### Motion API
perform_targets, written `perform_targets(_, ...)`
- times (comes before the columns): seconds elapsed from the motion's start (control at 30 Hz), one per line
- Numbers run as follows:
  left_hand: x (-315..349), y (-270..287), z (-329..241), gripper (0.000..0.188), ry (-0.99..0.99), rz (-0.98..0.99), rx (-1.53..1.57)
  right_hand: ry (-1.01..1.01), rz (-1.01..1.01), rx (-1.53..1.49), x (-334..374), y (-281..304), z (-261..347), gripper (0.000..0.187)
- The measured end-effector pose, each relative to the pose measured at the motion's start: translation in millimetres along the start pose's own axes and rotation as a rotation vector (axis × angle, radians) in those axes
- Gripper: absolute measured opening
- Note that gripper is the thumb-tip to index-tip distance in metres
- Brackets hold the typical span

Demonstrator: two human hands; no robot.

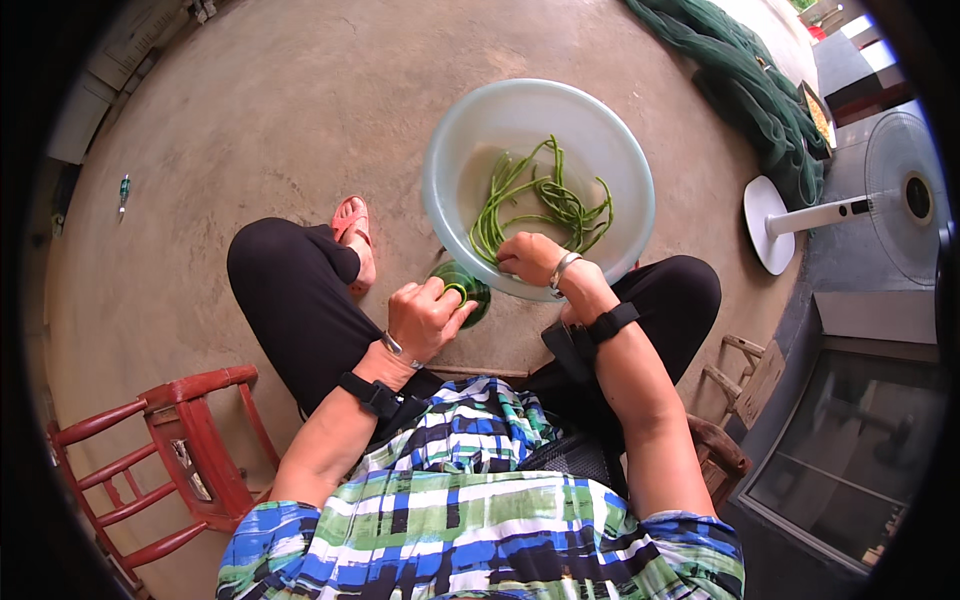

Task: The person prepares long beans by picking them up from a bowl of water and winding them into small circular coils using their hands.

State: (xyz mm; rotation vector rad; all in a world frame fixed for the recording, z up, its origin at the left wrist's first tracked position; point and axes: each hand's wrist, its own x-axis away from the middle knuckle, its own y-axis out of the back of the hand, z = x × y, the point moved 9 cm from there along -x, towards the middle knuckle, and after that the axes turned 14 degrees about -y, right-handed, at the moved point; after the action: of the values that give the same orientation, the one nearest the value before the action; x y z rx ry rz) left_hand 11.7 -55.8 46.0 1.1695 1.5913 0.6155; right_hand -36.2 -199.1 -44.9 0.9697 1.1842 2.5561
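Note:
A pale, translucent plastic basin (437, 190) stands on the floor in front of me, a little right of the middle. Several long green beans (560, 195) lie in a loose tangle inside it. My right hand (532, 260) reaches over the basin's near rim with curled fingers beside the beans; its fingertips are partly hidden. Between my knees, my left hand (428, 318) is closed on a curled green bean (456, 289). Just beyond that hand, a dark green round container (478, 300) sits partly under the basin's near edge.
To the left is a red wooden chair (205, 455). A white standing fan (800, 220) is at the right, with dark green netting (745, 90) behind it. A small wooden stool (750, 385) stands by the right wall. On the concrete floor at far left lies a small screwdriver-like object (124, 193).

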Motion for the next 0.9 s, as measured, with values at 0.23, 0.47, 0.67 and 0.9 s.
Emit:
perform_targets(0.23, 0.6, -28.1, 11.1, 0.018, 0.069, 0.095, 0.014, 0.045, -0.299, -0.254, 20.3, 43.8, 3.6, 0.014)
perform_targets(0.47, -5.7, 9.2, -7.5, 0.018, -0.056, -0.153, 0.024, 0.015, -0.543, -0.666, 61.6, 103.6, -19.4, 0.013)
perform_targets(0.67, 2.2, -33.1, -6.1, 0.021, -0.055, 0.11, 0.013, 0.057, -0.407, -1.074, 69.9, 109.6, -18.6, 0.016)
perform_targets(0.9, -5.9, 3.7, -14.0, 0.023, -0.104, -0.021, 0.035, 0.092, -0.314, -1.287, 73.5, 105.6, -16.3, 0.016)
